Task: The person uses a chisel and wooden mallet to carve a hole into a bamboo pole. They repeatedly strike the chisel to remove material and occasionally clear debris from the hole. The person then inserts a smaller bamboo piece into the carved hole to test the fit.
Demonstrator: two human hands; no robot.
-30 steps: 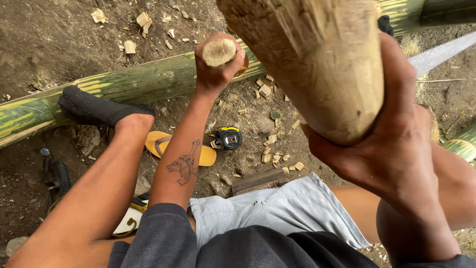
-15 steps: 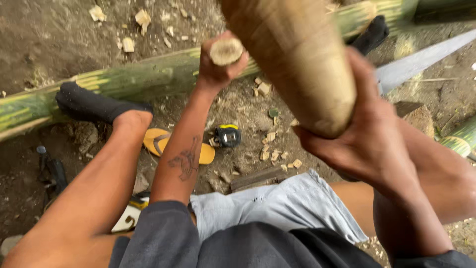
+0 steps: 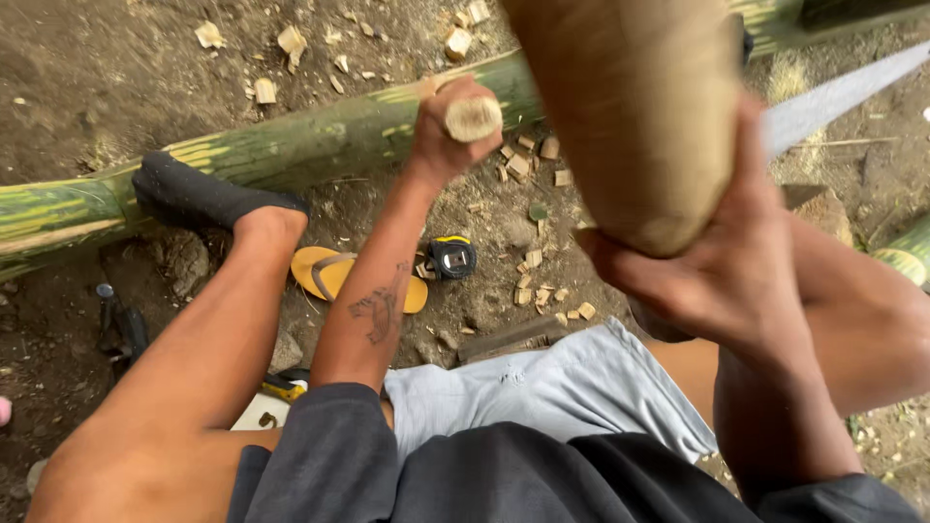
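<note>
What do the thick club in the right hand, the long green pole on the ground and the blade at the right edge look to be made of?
Club: apparently pale, unfinished wood, with a dry fibrous grain. It is gripped in the right hand.
Green pole: likely fresh bamboo, with a smooth green skin streaked yellow and pale chips around it.
Blade: probably steel, flat dull grey; its edge is too blurred to tell.

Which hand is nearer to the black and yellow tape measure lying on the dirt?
The left hand. It grips a short wooden stick above the tape measure in the picture; the right hand holds the thick wooden club off to the side, raised close to the camera.
</note>
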